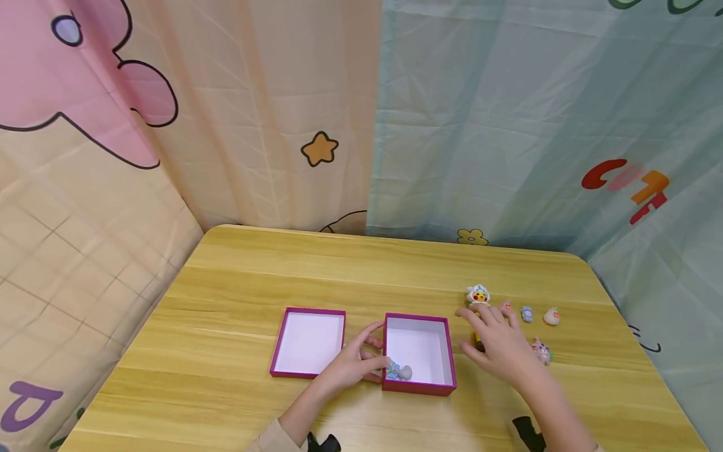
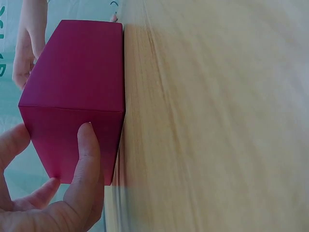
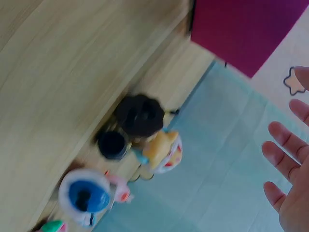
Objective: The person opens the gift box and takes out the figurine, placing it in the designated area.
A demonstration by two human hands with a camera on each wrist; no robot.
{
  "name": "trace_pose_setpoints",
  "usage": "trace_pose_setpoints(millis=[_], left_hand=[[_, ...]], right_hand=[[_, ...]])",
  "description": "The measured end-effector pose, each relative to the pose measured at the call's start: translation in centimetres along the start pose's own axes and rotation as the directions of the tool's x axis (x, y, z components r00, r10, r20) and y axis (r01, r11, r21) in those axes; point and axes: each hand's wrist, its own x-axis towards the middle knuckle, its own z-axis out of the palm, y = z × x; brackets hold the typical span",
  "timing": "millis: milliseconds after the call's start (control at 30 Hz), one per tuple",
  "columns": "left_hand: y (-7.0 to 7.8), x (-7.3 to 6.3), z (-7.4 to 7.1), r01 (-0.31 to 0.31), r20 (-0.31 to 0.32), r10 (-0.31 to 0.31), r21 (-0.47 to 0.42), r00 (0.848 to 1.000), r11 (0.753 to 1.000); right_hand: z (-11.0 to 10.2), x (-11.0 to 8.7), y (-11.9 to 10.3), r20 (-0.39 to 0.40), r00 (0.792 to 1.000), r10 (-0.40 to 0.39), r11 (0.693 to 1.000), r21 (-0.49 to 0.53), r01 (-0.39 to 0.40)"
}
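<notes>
My left hand rests against the left wall of an open magenta box, with fingertips on its outer side and one finger up at the rim. Inside the box, in the near left corner, lies a small blue and grey figurine. To the right of the box, my right hand hovers among small toy figures, its fingers spread and nothing between them. A yellow figure in a white hood stands just beyond its fingertips. Partly hidden under this hand is a yellow and black figure.
Left of the box, a shallow magenta lid lies with its white inside up. Right of my right hand stand a small blue figure, a pale duck-like figure and a pink one. Curtains hang behind the wooden table.
</notes>
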Motion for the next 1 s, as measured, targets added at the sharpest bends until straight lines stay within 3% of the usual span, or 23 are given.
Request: trace_pose_setpoints(millis=[200, 367, 800, 1000], left_hand=[[0.1, -0.1, 0.0, 0.000, 0.001, 0.000, 0.003, 1.000, 1.000], [0.3, -0.2, 0.0, -0.003, 0.004, 0.003, 0.004, 1.000, 1.000], [0.4, -0.2, 0.0, 0.010, 0.002, -0.010, 0.015, 1.000, 1.000], [0.3, -0.2, -0.1, 0.005, 0.011, -0.005, 0.007, 1.000, 1.000]], right_hand=[[1.2, 1.2, -1.9, 0.056, 0.996, -0.066, 0.998, 0.025, 0.065], [2.1, 2.0, -3.1, 0.117, 0.979, -0.167, 0.986, 0.047, 0.162], [3.9, 3.4, -4.4, 0.284, 0.882, -0.375, 0.925, 0.053, 0.376], [4.6, 3.6, -4.9, 0.349, 0.845, -0.406, 0.906, 0.034, 0.421]])
